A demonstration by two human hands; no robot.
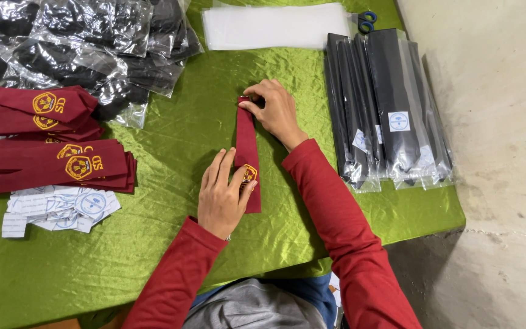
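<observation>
Maroon cloth marks the work in hand: a single maroon necktie (pixel 248 159) lies lengthwise on the green satin tablecloth (pixel 171 146), its broad end (the one with the yellow embroidered emblem) toward the person. The left hand (pixel 223 195) rests flat on that broad end, fingers together and laid over the emblem, pressing it down. The right hand (pixel 275 109) sits at the narrow far end, thumb and forefinger pinching the tip of the tie; whether that end is folded under cannot be told from this angle. Judging by how things lie, the job is partway through: a row of bagged dark ties (pixel 388 103) with white round stickers stands finished at the right, while a pile of loose maroon ties (pixel 50 146) waits at the left, beside a heap of small white labels (pixel 62 210). A stack of empty clear sleeves (pixel 275 25) lies beyond the hands, with blue-handled scissors (pixel 366 21) just beside it, and bags of black fabric (pixel 86 42) fill the far left corner. The tie under the hands is not yet in a sleeve.
</observation>
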